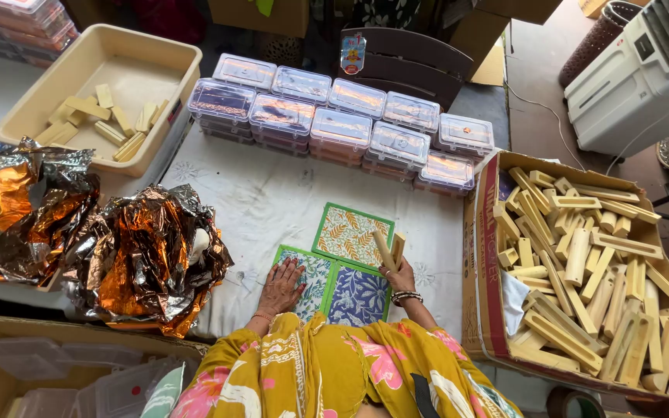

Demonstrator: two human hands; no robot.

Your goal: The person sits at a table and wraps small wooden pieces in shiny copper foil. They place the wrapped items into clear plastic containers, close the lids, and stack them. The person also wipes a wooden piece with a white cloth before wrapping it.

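Observation:
My left hand (281, 285) lies flat, fingers spread, on a teal patterned card (313, 267) on the white cloth. Beside that card sits a blue floral card (359, 297), and above them a green leaf-patterned card (347, 232). My right hand (400, 276) holds two pale wooden sticks (389, 249) upright over the right edge of the cards. A yellow floral garment covers my lap at the bottom of the view.
A cardboard box (480, 255) full of wooden pieces stands at the right. Stacked clear plastic boxes (340, 124) line the back. A beige tub (156, 81) with wooden blocks sits at upper left, with crumpled orange-silver foil (141, 259) below it. A white cooler (644, 70) stands at upper right.

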